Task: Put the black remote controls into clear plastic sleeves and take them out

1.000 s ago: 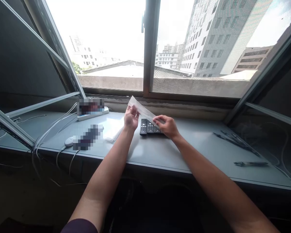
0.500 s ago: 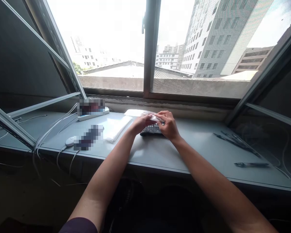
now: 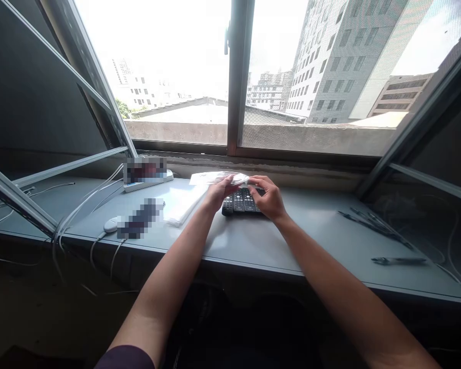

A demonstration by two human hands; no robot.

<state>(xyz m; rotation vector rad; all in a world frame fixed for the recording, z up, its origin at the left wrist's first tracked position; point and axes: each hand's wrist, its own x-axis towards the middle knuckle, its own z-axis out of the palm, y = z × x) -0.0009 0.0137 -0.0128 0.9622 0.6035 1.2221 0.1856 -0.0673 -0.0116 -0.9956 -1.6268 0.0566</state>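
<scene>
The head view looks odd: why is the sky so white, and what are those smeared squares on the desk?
In the head view, backlight through the window blows out the sky and leaves the walls dark; the two squares are pixelated patches, not lens blur.

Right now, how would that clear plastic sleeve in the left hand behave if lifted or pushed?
Probably floppy: the clear plastic sleeve looks thin and crinkled where the left hand pinches it above the remotes. Likely very light, since fingertips alone seem to carry it. It may be slippery; its surface shines in the window light.
</scene>
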